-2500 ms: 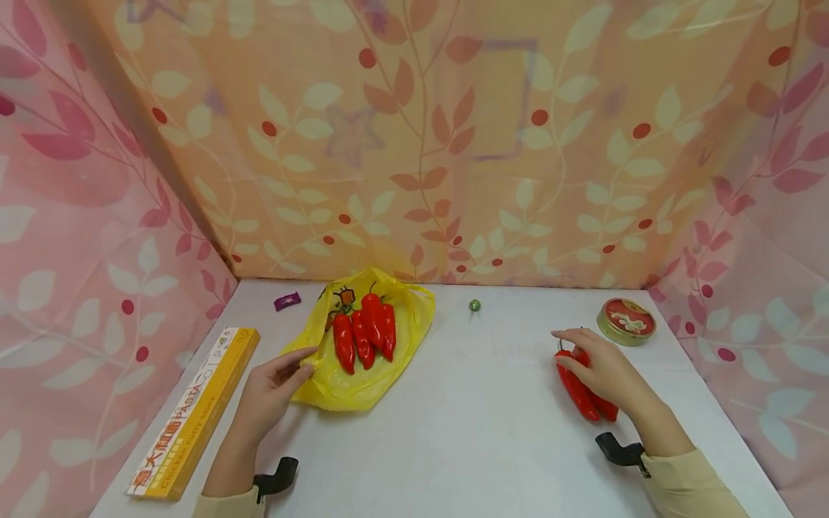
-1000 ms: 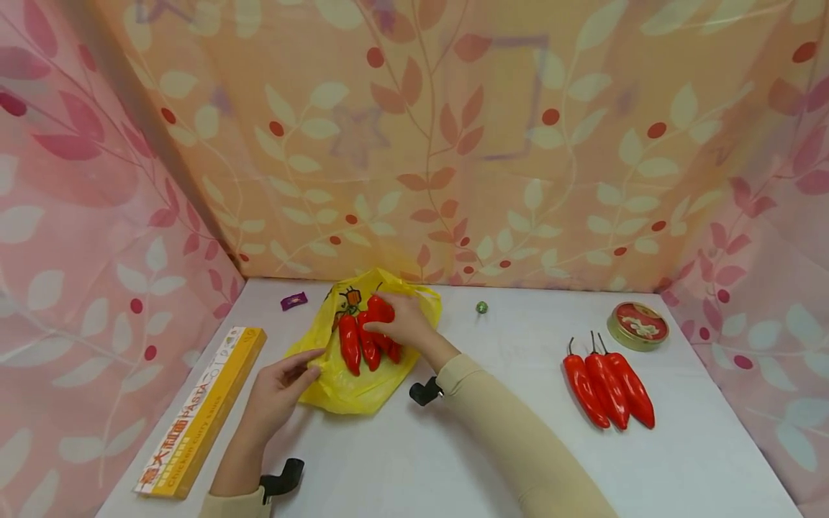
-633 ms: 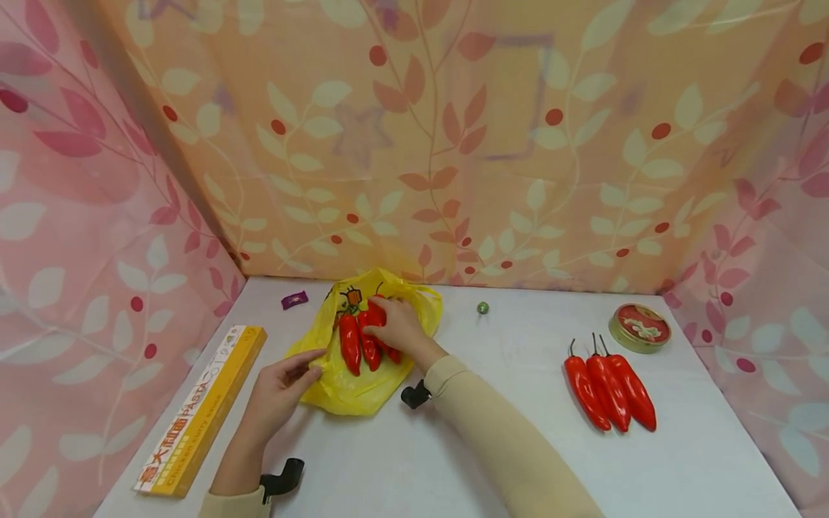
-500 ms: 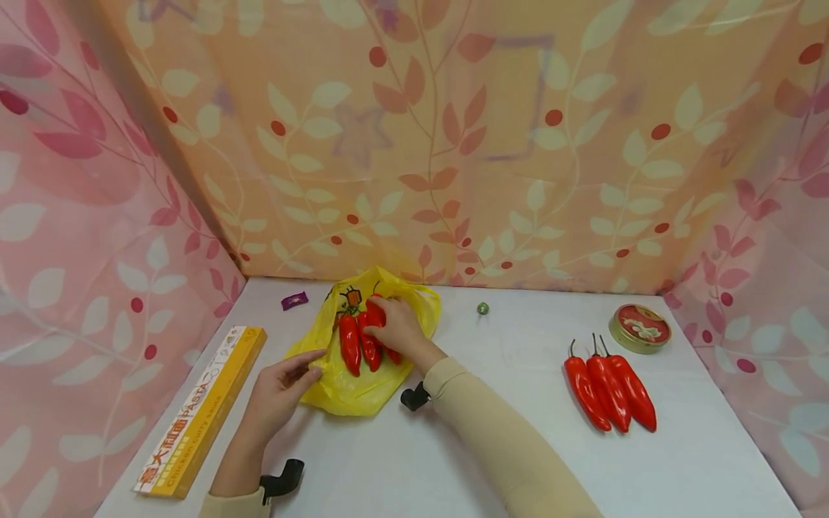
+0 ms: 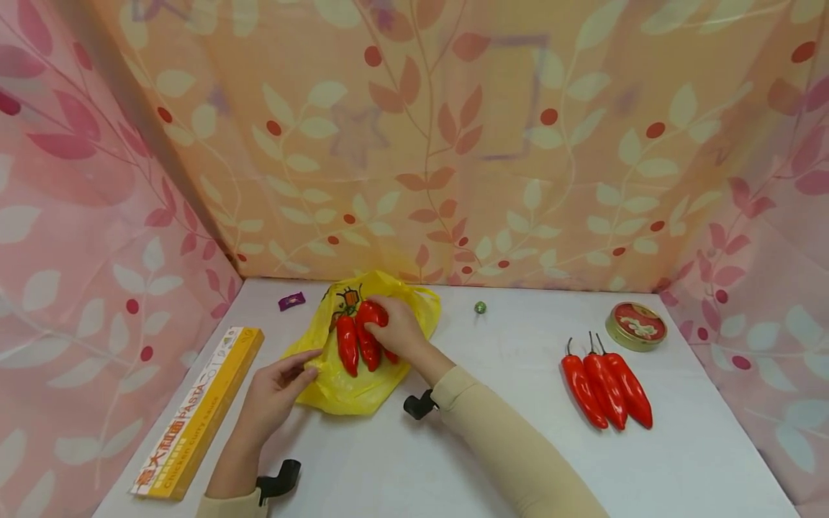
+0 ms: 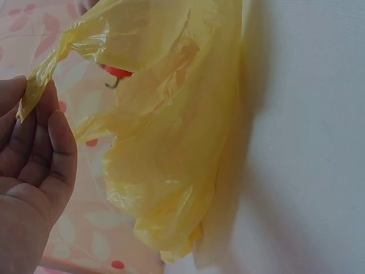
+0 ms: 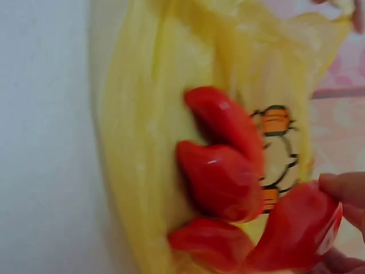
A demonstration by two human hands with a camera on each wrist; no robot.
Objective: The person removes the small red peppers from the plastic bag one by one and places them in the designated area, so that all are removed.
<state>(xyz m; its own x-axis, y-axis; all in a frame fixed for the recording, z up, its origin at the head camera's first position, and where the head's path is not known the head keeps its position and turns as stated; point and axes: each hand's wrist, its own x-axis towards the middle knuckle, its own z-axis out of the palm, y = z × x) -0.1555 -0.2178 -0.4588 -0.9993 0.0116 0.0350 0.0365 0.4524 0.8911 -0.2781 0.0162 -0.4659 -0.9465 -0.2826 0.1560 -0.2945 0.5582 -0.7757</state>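
My left hand (image 5: pixel 272 392) pinches the near-left edge of a yellow plastic bag (image 5: pixel 343 396), thumb against fingers; the left wrist view shows the bag's edge (image 6: pixel 39 85) between them. Inside the bag lie several red chili peppers (image 5: pixel 347 345). My right hand (image 5: pixel 398 331) reaches into the bag and grips one red chili pepper (image 7: pixel 299 228) near its top, partly hidden by the fingers in the head view. Beside it, other peppers (image 7: pixel 222 180) rest on the yellow plastic. Three more red chili peppers (image 5: pixel 605 388) lie side by side on the table's right.
A yellow pasta box (image 5: pixel 197 414) lies at the left. Behind the bag's left side is a purple wrapped candy (image 5: pixel 291 301). A small green lollipop (image 5: pixel 480 308) sits at the back, and a round red-lidded tin (image 5: pixel 637 326) at the back right of the white table (image 5: pixel 492 388).
My right hand has left the peppers at the right and moved left into the bag, where it took hold of a pepper and has just raised it slightly. My left hand stays on the bag.
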